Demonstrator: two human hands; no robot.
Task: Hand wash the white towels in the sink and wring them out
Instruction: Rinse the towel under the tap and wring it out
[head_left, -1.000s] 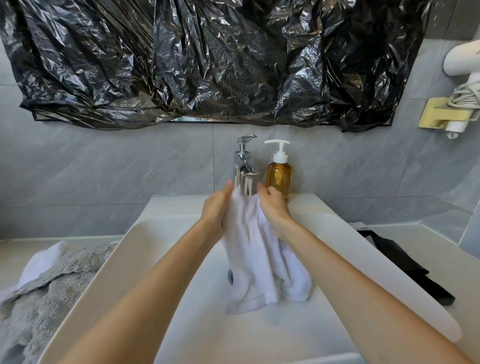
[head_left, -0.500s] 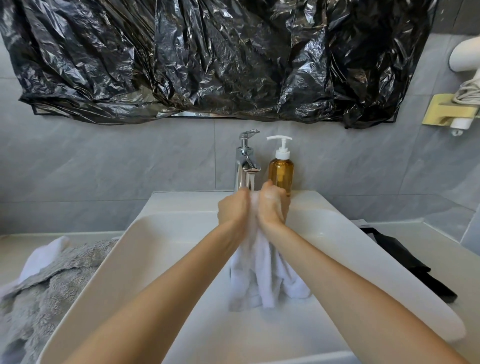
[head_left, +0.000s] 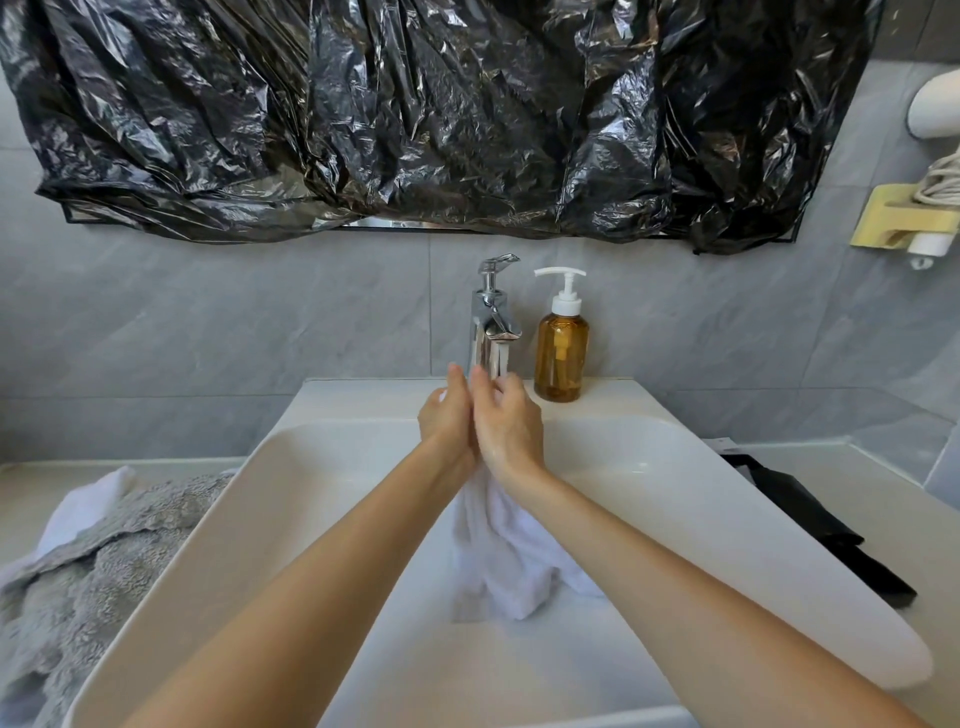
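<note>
White terry cloth, the white towel (head_left: 511, 561), hangs down from between two hands pressed together over the sink (head_left: 727, 525), its lower folds bunched on the basin floor. The left hand (head_left: 448, 415) and right hand (head_left: 506, 421) meet palm to palm with the towel's top sandwiched in the grip; the left fingers run nearly straight along the cloth, while the right fingers curl round a small tuft of white that shows at their tips. Whether the left thumb hooks the fabric is hard to tell from this angle.

Just beyond the grip stands the chrome faucet (head_left: 491, 322), its spout right above the fingertips. To the right of the grip, on the sink's back ledge, sits an amber soap pump bottle (head_left: 561, 348). Well to the left of the grip a grey fluffy towel (head_left: 104, 561) lies heaped on the tabletop (head_left: 893, 499), with a second white cloth (head_left: 88, 506) tucked against it. Far right of the grip a black folded item (head_left: 810, 525) rests on the tabletop. Above everything, crinkled black plastic sheeting (head_left: 415, 114) covers the mirror.
</note>
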